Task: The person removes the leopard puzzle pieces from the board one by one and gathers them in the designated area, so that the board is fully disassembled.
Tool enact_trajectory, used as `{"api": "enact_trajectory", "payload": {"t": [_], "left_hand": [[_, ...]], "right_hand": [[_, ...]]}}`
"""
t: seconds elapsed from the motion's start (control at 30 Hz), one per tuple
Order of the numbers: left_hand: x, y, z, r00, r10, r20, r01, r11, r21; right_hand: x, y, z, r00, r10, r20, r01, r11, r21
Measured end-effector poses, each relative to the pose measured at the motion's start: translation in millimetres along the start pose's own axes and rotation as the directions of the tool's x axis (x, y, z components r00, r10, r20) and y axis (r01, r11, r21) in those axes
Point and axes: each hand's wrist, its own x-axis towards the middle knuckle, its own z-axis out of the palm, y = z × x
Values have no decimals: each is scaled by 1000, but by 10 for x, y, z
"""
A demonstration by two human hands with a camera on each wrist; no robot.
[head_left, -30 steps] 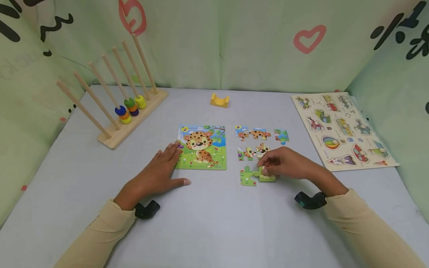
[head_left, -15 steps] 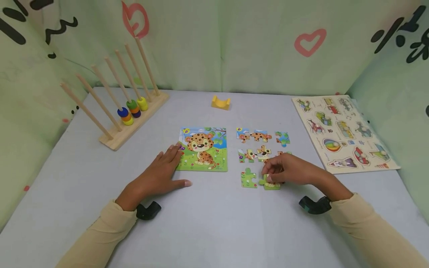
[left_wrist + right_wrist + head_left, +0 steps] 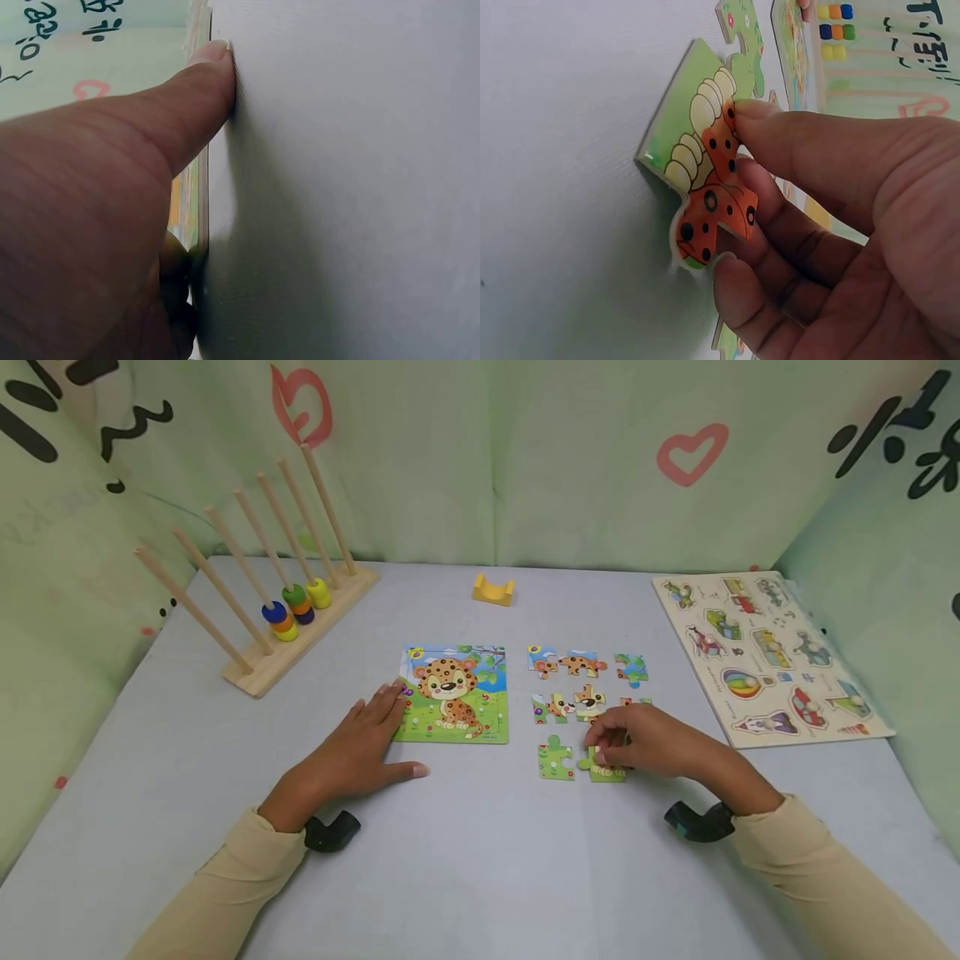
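My left hand rests with straight fingers on the left edge of a square leopard-cub puzzle board; its thumb lies on the table below the board. In the left wrist view the thumb touches the tabletop beside the board's edge. My right hand pinches a jigsaw piece between thumb and fingers. Green grass, pale paws and orange spotted fur show on it, and it is tilted off the table. Just left of it lies a green corner piece, apart from it. Fingers partly cover the pieces behind.
Several loose jigsaw pieces lie in rows, including a blue-green piece and a cub-face piece. A wooden peg stand with coloured beads is at the left. A yellow curved block sits behind. A picture board lies at the right.
My right hand has moved slightly right and nearer to me with the jigsaw piece, opening a gap to the green corner piece. My left hand stays on the board.
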Motion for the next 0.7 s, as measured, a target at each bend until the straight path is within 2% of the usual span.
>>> {"api": "enact_trajectory", "payload": {"t": [0.4,0.5,0.7], "left_hand": [[-1,6,-13,1000,-6,9,6,1000,-11],[-3,4,-18,1000,-6,12,7,1000,-11],[-3,-2,-13,1000,-3,10,3,1000,-9]], "right_hand": [[-7,-56,6,995,-28,-96,18,995,-101],[3,-80,-11,993,-21,-115,11,996,-84],[82,-134,-3,989,-78,-124,73,996,-41]]}}
